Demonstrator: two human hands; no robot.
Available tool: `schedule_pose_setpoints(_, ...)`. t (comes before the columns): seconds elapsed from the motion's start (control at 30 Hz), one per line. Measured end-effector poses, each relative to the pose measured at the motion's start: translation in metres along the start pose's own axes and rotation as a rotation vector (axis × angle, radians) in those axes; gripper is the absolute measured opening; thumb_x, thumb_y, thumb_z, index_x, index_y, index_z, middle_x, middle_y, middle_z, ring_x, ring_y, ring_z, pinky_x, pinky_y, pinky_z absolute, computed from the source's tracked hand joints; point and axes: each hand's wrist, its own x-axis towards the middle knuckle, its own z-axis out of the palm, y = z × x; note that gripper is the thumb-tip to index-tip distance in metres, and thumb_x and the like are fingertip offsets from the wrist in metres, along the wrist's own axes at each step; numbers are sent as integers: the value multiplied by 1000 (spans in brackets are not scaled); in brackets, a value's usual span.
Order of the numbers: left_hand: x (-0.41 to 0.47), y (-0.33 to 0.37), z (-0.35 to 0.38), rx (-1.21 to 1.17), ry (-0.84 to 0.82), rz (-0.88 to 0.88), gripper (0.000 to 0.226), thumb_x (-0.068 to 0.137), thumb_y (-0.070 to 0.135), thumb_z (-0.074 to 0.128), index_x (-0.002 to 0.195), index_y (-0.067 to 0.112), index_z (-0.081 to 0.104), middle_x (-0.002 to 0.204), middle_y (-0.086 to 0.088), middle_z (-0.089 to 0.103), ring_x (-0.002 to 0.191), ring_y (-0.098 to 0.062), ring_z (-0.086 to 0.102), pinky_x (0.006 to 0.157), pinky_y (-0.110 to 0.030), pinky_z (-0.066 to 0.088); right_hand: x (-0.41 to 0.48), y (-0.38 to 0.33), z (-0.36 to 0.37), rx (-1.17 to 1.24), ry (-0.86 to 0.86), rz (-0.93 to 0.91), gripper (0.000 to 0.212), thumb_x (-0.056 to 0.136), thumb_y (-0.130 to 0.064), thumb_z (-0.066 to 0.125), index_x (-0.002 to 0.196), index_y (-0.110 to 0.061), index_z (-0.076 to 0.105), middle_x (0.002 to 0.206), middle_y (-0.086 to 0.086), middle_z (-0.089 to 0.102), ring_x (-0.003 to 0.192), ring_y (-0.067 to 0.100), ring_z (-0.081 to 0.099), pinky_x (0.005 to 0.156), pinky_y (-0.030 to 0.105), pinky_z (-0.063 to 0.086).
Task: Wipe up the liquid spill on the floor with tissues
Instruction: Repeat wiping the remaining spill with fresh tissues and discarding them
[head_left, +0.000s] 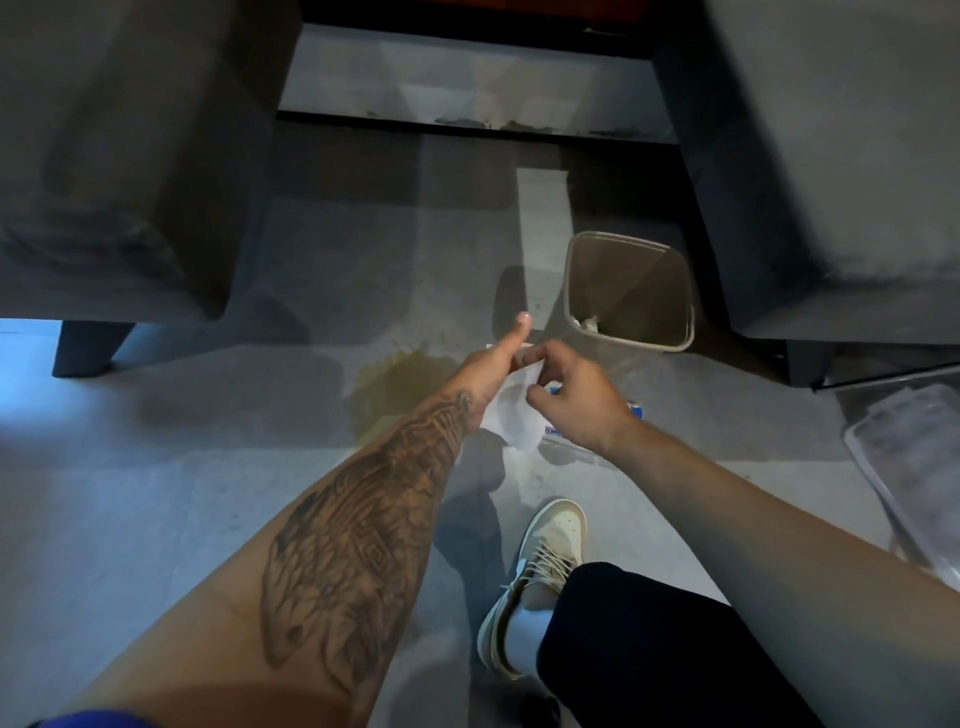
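A yellowish puddle lies on the grey floor in the middle of the head view. Just right of it, both hands hold a white tissue above the floor. My left hand grips its upper left part, thumb stretched out straight. My right hand pinches the tissue's top edge with curled fingers. Under my right hand a tissue pack with blue print shows only in small part.
A beige waste bin with crumpled paper inside stands just beyond my hands. Dark sofas flank the floor strip on both sides. A clear plastic container sits at the right. My shoe stands below the tissue.
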Motion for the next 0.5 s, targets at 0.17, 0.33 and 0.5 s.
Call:
schedule_pose_setpoints(0.17, -4, -1, -8, -71, 198, -19, 24, 100, 16, 51, 79, 10, 60, 79, -12, 62, 64, -24, 59, 60, -28, 47, -10, -4, 15, 18, -107, -40, 32, 82, -32, 65, 109, -38, 48, 107, -11, 66, 94, 12, 64, 84, 42, 57)
schedule_pose_setpoints(0.33, 7, -7, -49, 99, 393, 20, 7, 101, 10, 46, 102, 15, 51, 102, -10, 52, 90, -22, 52, 72, -29, 46, -4, 14, 18, -154, -80, 40, 44, 90, -34, 65, 127, -39, 41, 121, -12, 61, 97, 14, 63, 84, 34, 59)
schedule_pose_setpoints(0.5, 9, -12, -66, -48, 443, 0, 23, 100, 8, 47, 78, 15, 52, 73, -3, 50, 58, -14, 47, 47, -16, 43, 24, 77, -3, -460, -38, 300, 36, 87, -35, 68, 116, -20, 55, 125, 5, 56, 115, 28, 51, 90, 36, 44)
